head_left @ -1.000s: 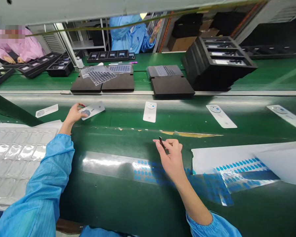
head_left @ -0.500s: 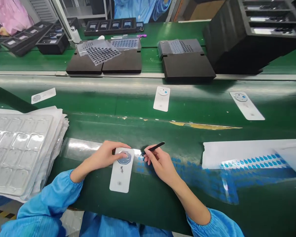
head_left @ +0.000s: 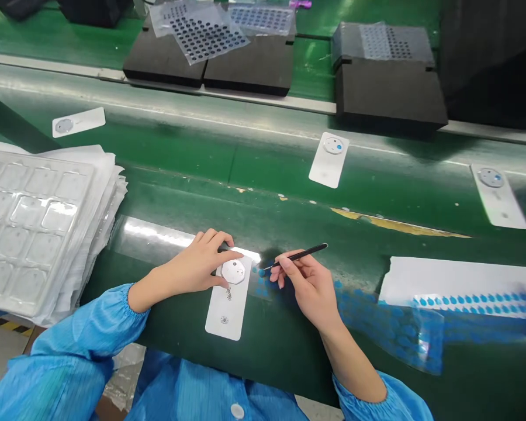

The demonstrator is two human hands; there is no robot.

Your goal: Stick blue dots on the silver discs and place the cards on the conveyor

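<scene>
My left hand [head_left: 197,263] curves over the upper end of a white card [head_left: 228,318], its thumb and forefinger on either side of a round white disc [head_left: 233,271] with small dark dots. Dark lettering shows lower on the card, which lies flat on the green work surface. In my right hand [head_left: 309,286] is a slim black tool, apparently tweezers [head_left: 309,251], pinched like a pen. Its fine tip points left, down at small blue stickers [head_left: 262,286] on a clear strip just right of the card.
At left lies a stack of clear plastic trays [head_left: 30,216] and white sheets. A white backing sheet [head_left: 456,272] with blue drop-shaped stickers lies at right. Several more white cards [head_left: 328,169] lie further back. Behind the rail stand black foam blocks [head_left: 390,88] with dotted sticker sheets [head_left: 206,35].
The view has tilted down. My left thumb has come off the disc, which looked grey and now shows white with dots. The tool tip stays near the blue stickers.
</scene>
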